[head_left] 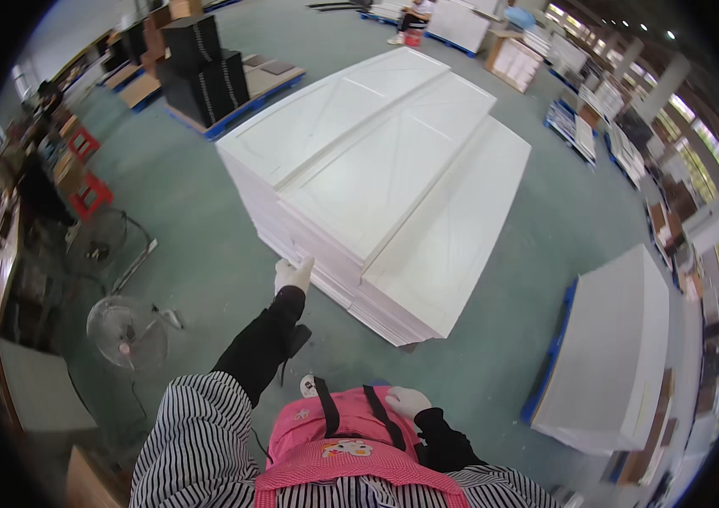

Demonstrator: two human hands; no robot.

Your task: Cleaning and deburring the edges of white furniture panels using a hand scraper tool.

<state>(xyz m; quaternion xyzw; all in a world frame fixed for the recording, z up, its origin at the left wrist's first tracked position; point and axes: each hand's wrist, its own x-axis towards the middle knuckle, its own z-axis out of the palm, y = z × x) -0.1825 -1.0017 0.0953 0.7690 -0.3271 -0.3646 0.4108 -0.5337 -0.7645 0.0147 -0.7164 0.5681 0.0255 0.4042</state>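
A large stack of flat white panels stands ahead of me, in side-by-side columns of slightly different height. My left hand, in a white glove, reaches to the near left side of this stack. Its fingers look curled against the panel edges; what they grip, if anything, is too small to make out. Close to my body, my right hand, also gloved in white, hangs beside the pink apron with its black straps. Its fingers are loosely bent and slightly apart, with nothing visible in them.
To the left stand a floor fan and red stools. Black boxes sit on a pallet at the far left. Another pale panel stack rests on a blue pallet at the right. A seated person is at the back.
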